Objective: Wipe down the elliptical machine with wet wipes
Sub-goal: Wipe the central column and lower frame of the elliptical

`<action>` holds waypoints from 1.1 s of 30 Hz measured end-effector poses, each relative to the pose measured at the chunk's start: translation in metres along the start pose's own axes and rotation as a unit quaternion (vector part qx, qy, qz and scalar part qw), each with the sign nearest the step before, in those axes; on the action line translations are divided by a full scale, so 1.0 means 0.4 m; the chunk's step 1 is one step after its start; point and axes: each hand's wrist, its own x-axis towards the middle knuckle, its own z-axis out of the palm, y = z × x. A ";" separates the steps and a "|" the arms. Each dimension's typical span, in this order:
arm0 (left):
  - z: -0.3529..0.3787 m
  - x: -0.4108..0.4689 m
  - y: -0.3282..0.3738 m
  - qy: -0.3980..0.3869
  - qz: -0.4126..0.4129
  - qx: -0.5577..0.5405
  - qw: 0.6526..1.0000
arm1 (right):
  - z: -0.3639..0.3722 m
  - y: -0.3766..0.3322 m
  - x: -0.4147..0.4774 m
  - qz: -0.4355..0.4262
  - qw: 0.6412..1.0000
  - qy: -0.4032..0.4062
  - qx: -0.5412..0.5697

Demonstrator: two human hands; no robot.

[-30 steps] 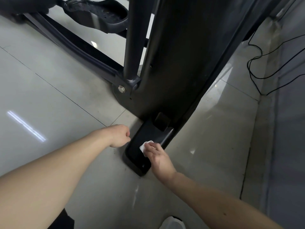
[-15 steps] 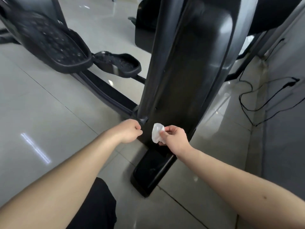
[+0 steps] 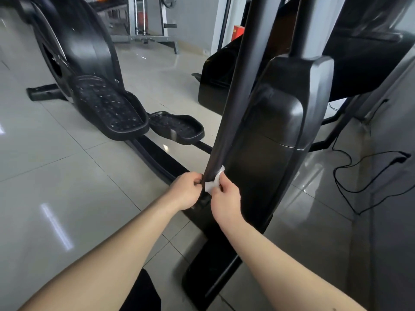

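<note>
Right now my left hand is curled round the low end of the black bar that slants up the elliptical machine, fingers closed on it. My right hand, just beside the left and all but touching it, pinches a crumpled white wet wipe between thumb and fingertips and holds it against that same bar. Two foot pedals lie far left. A black cable trails along the right.
</note>
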 end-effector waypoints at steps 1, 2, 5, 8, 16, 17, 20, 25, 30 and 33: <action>0.001 -0.003 -0.011 -0.006 0.001 -0.009 1.000 | 0.007 0.021 -0.001 -0.009 1.000 0.016 -0.023; 0.002 -0.005 -0.020 -0.013 0.002 -0.019 1.000 | 0.013 0.045 0.003 -0.014 0.998 0.034 -0.056; 0.010 -0.005 -0.040 -0.026 0.008 -0.032 0.999 | 0.034 0.104 0.022 -0.023 0.993 0.048 -0.109; 0.023 -0.006 -0.051 -0.028 0.000 -0.050 0.998 | 0.052 0.155 0.036 0.005 0.993 0.016 -0.119; 0.036 0.007 -0.057 -0.022 -0.036 -0.032 0.999 | -0.008 0.123 0.088 0.018 0.977 0.015 -0.212; 0.035 0.007 -0.054 -0.021 -0.035 -0.030 0.999 | -0.021 0.112 0.085 0.015 0.979 0.018 -0.202; 0.028 0.005 -0.044 -0.011 -0.030 -0.030 0.999 | -0.038 0.081 0.060 0.010 0.981 -0.022 -0.193; 0.007 -0.017 -0.054 -0.029 -0.026 -0.088 0.995 | -0.013 0.072 0.022 0.009 0.978 -0.092 -0.185; -0.016 -0.046 -0.107 -0.029 -0.033 -0.078 0.996 | 0.027 0.090 0.005 0.039 0.982 -0.123 -0.138; -0.008 -0.054 -0.144 -0.036 -0.045 -0.077 0.995 | 0.046 0.102 -0.007 0.085 0.985 -0.118 -0.094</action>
